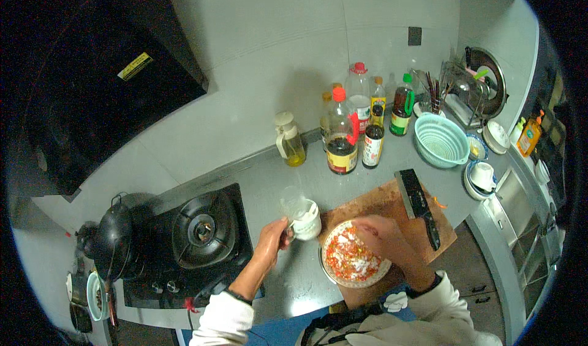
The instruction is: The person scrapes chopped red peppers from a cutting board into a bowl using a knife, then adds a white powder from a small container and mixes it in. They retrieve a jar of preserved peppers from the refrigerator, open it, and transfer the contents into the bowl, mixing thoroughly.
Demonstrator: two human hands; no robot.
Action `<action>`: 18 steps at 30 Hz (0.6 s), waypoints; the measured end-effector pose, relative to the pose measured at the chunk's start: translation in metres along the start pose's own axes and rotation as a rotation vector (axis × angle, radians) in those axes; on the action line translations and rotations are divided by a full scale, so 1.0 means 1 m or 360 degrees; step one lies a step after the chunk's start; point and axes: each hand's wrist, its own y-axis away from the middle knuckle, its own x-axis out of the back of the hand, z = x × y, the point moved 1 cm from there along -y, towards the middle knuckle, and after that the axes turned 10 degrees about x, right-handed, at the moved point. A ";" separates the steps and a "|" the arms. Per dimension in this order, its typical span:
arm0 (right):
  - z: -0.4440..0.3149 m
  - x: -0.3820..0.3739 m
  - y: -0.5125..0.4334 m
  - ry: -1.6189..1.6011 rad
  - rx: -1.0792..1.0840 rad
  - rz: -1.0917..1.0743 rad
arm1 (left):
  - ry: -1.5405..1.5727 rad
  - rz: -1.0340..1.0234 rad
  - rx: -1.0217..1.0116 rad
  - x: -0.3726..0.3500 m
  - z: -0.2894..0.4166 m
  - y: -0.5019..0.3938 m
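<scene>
My left hand (pixel 272 239) grips a clear jar (pixel 307 225) of white powder by its side handle, above the grey counter. The jar's transparent lid (pixel 293 200) is tipped up. A patterned bowl (pixel 325 264) stands just to the right, partly over the front left of a wooden cutting board (pixel 363 204). Finely chopped red and orange peppers (pixel 342 251) fill it, with patches of white powder on top. Over the bowl's upper right side hovers my right hand (pixel 380 236), blurred and with its fingers curled. Whether it holds something is unclear.
A cleaver (pixel 412 192) lies across the board's right side. Behind are an oil pitcher (pixel 290 139), a large sauce bottle (pixel 341 150) and several other bottles. A pale green colander (pixel 441 139) sits at the back right, near stacked bowls (pixel 481 180). On the left is a gas burner (pixel 203 230).
</scene>
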 end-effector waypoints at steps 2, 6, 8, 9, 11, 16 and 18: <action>0.009 0.003 0.016 0.0130 -0.0094 -0.0057 | 0.0069 0.0016 0.0037 -0.001 0.002 -0.038; 0.027 0.016 0.061 0.0271 -0.0503 -0.0151 | 0.0023 0.0041 0.0035 -0.003 -0.001 -0.112; 0.034 0.024 0.079 0.0274 -0.0587 -0.0087 | 0.0103 -0.0028 -0.0012 -0.003 -0.006 -0.144; 0.036 0.027 0.086 0.0254 -0.0590 -0.0034 | 0.0134 -0.0046 -0.0029 -0.002 -0.008 -0.159; 0.037 0.035 0.096 0.0151 -0.0725 0.0034 | 0.0211 -0.0047 -0.0034 -0.002 -0.014 -0.184; 0.029 0.045 0.112 0.0085 -0.0790 0.0096 | 0.0196 0.0000 -0.0099 -0.001 -0.027 -0.224; 0.028 0.046 0.116 0.0163 -0.0714 0.0126 | 0.0035 0.0103 -0.0108 -0.001 -0.026 -0.229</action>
